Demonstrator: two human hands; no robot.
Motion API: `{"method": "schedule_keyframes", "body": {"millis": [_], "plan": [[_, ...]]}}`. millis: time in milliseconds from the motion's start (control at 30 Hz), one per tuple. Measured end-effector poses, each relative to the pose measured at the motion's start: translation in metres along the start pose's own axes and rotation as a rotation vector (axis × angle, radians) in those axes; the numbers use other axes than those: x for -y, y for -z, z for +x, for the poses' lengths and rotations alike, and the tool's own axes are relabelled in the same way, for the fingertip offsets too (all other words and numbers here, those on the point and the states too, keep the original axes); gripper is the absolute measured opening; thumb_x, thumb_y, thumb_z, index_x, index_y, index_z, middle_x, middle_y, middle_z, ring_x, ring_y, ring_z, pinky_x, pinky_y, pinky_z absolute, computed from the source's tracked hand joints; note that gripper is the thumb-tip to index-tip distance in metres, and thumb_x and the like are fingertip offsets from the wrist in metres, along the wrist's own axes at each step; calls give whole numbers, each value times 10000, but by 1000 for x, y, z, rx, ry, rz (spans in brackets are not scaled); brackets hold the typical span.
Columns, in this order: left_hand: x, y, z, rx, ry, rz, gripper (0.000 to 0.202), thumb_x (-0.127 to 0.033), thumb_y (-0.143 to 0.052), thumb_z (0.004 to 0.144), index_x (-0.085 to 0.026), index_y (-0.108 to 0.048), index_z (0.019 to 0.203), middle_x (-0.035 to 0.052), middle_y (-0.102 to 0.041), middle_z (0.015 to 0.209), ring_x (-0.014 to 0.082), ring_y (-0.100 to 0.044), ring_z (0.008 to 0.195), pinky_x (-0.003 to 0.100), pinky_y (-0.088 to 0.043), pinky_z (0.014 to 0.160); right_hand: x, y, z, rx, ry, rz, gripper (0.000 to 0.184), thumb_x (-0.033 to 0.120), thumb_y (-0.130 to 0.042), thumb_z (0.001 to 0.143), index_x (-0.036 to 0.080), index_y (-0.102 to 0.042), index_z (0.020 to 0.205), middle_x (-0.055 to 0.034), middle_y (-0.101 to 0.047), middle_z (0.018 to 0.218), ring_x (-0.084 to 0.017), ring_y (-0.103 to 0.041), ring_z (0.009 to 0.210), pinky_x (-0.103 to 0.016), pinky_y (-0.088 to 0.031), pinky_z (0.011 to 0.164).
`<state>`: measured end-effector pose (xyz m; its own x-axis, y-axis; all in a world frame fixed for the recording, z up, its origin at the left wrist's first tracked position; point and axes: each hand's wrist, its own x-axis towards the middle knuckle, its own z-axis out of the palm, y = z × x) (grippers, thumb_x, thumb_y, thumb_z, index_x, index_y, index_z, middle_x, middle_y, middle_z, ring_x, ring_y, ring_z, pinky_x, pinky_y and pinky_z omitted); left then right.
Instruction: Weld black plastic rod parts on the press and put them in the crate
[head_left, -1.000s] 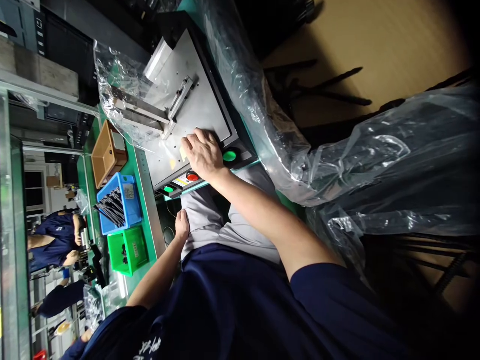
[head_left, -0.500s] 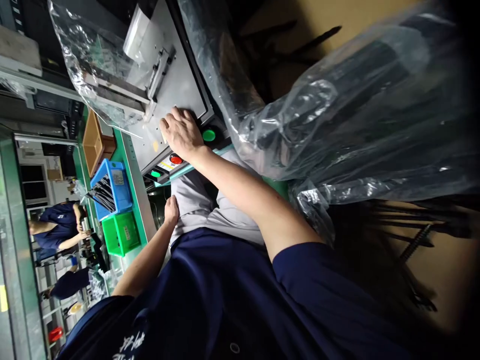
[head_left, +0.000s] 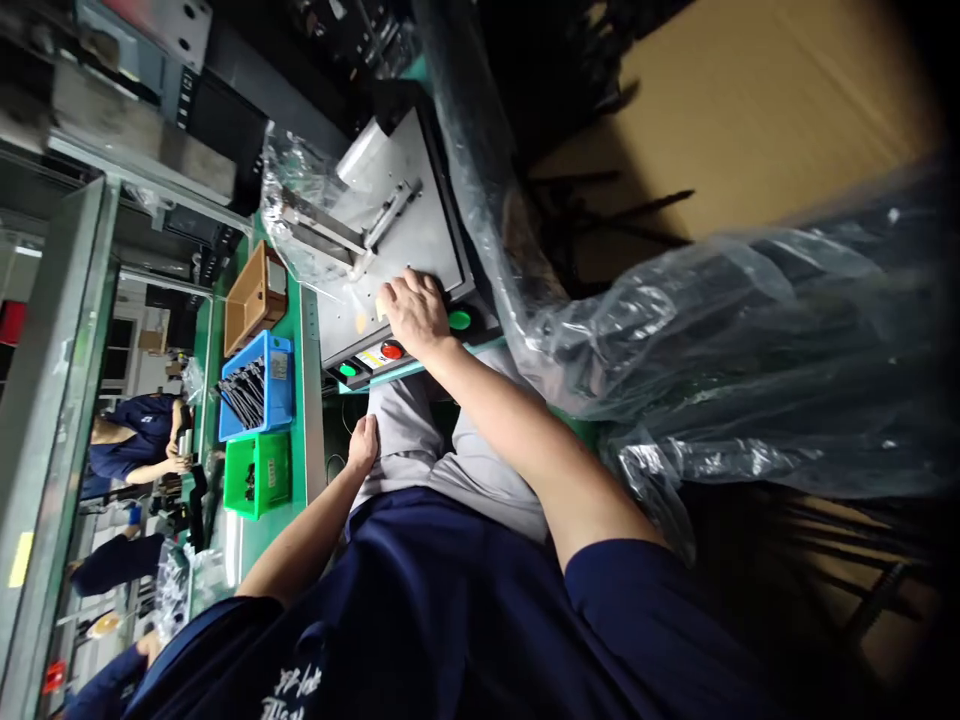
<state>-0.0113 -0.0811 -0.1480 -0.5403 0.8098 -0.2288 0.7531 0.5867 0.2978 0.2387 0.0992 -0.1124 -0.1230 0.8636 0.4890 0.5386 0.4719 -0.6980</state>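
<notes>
Desk (head_left: 299,432), green. Sheet (head_left: 652,365), clear plastic, crumpled. Machine (head_left: 424,225), metal-topped, between desk and sheet; presumably heavy and rigid, smooth on top, best gripped low by the dark rim. Trousers (head_left: 409,425), grey, just short of machine. Right hand (head_left: 415,312), palm down on machine's top near the front edge, slightly bent; anything beneath hidden. Left hand (head_left: 364,443), loosely curled against trousers; contents, if any, impossible to tell. Green button (head_left: 460,320), just beside right hand; red button (head_left: 391,351), near its wrist; both likely smooth, hard plastic.
</notes>
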Motion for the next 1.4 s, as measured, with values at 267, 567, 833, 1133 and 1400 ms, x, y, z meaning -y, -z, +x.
{"method": "schedule_keyframes", "body": {"millis": [267, 567, 833, 1133, 1400], "plan": [[26, -5, 2, 56, 34, -119, 487, -500, -349, 940, -154, -604, 1169, 133, -653, 1183, 283, -578, 1129, 385, -405, 988, -5, -12, -5, -45, 2, -210, 245, 158, -402, 955, 167, -613, 1080, -120, -652, 1095, -281, -477, 1132, -407, -351, 910], [36, -16, 5, 170, 136, -242, 497, -423, -462, 887, -113, -531, 1270, 202, -598, 1269, 331, -550, 1194, 433, -403, 1001, -8, -20, -9, -120, 16, -383, 303, 120, -456, 879, 167, -656, 1103, -106, -688, 1098, -254, -530, 1121, -362, -363, 910], [11, 3, 2, 171, -325, -514, 516, -350, -599, 770, -196, -557, 1260, 119, -462, 1436, 272, -482, 1274, 392, -441, 998, -13, -27, -11, -166, 32, -473, 337, 102, -432, 855, 157, -668, 1089, -105, -694, 1093, -229, -560, 1104, -341, -408, 929], [-3, 3, -1, 288, -350, -943, 450, -325, -718, 631, -218, -676, 1067, 134, -593, 1278, 327, -618, 1070, 431, -493, 884, -5, -26, -14, -12, -69, -452, 430, 74, -385, 844, 165, -635, 1180, -105, -649, 1218, -239, -510, 1220, -389, -396, 1024], [1, 9, -1, 352, -328, -1010, 438, -345, -723, 624, -246, -656, 1045, 123, -619, 1219, 298, -656, 927, 393, -512, 784, 1, -26, -13, 5, -94, -439, 468, 55, -389, 817, 199, -639, 1186, -81, -640, 1244, -245, -504, 1247, -407, -388, 1058]]}}
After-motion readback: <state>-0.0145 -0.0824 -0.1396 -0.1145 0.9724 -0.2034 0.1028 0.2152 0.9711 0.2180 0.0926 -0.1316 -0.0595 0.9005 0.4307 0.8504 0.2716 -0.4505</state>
